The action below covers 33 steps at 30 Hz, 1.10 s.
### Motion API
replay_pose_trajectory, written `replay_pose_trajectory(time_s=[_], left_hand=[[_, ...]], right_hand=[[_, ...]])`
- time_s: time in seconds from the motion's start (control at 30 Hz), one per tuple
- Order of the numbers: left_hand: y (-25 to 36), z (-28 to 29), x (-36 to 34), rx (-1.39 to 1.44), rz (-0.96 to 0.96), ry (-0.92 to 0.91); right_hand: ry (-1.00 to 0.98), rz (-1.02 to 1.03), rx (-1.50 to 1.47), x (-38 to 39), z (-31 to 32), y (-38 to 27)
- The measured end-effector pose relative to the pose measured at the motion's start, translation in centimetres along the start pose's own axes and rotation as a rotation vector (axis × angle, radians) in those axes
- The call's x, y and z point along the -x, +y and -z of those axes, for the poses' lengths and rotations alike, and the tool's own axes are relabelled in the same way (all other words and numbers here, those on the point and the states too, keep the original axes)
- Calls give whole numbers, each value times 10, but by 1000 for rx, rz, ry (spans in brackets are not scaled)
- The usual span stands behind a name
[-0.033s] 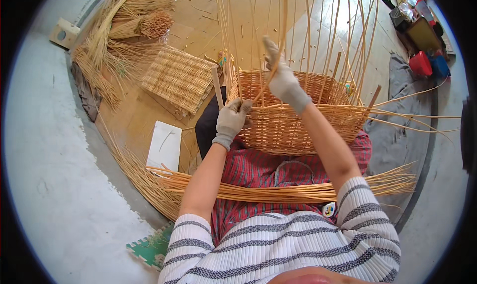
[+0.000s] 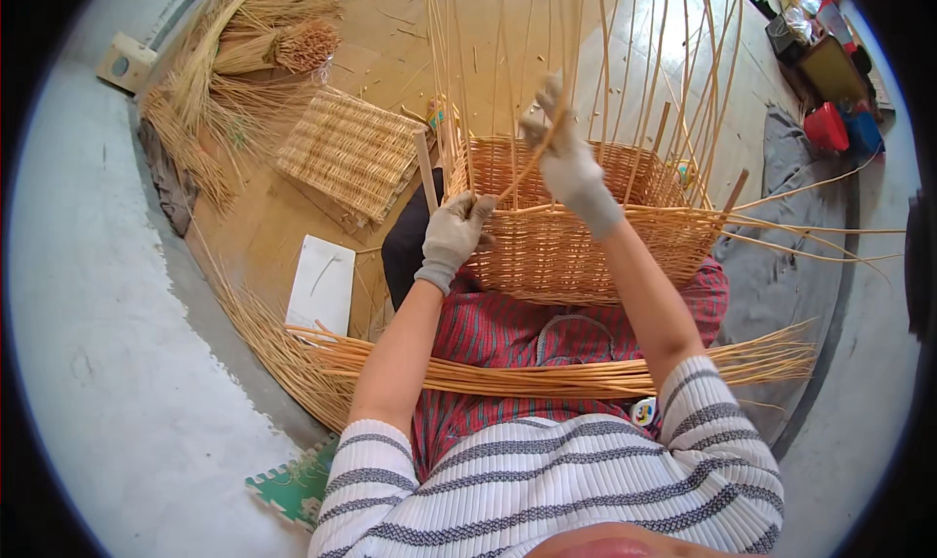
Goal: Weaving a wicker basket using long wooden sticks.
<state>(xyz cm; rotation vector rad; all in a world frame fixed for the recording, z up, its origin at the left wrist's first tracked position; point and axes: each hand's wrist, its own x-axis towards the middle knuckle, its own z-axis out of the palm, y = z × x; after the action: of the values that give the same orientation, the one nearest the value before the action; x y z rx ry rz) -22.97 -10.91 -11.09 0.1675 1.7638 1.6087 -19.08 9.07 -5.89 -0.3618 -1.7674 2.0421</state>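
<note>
A rectangular wicker basket (image 2: 576,255) rests on my lap, with tall upright wicker rods (image 2: 639,80) rising from its rim. At the rim's near left corner my left hand (image 2: 454,231), in a pale work glove, pinches the base of a wicker rod (image 2: 527,170). That rod slants up to the right into my gloved right hand (image 2: 568,153), whose fingers are bent around it above the basket; they are slightly blurred. Wooden corner sticks (image 2: 427,172) stand at the basket's corners. Several loose rod ends (image 2: 820,229) stick out past its right side.
Across my lap lies a bundle of long rods (image 2: 537,377). A flat woven panel (image 2: 351,153) sits on the floor to the left, near bundled wicker (image 2: 303,48) and a white sheet (image 2: 320,285). Red and blue containers (image 2: 828,125) stand at the far right.
My right hand has shifted slightly right and its fingers have curled in around the rod, which now bends more. My left hand stays at the rim corner.
</note>
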Motion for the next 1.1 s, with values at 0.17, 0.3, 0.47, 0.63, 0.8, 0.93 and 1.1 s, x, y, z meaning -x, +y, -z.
replay_pose_trajectory(time_s=[0.17,0.3,0.47,0.63,0.8,0.93,1.1], left_hand=[[6,5,-1,-108,58,12],[1,-14,2,-80,-4,123],[8,7,4,-107,126,52],[-4,9,-8,22,19,48],[11,-34,-5,-138,-35,357],[25,-55,1,-225,39,368],[8,-37,-12,-239,-750,692]], right_hand=[[-1,65,-93,30,8,-7],[18,321,765,-49,-27,-5],[181,366,-275,25,-11,-2],[141,322,-486,89,48,61],[320,184,-363,109,1,15],[189,243,-430,106,47,29],[544,77,-233,104,122,29]])
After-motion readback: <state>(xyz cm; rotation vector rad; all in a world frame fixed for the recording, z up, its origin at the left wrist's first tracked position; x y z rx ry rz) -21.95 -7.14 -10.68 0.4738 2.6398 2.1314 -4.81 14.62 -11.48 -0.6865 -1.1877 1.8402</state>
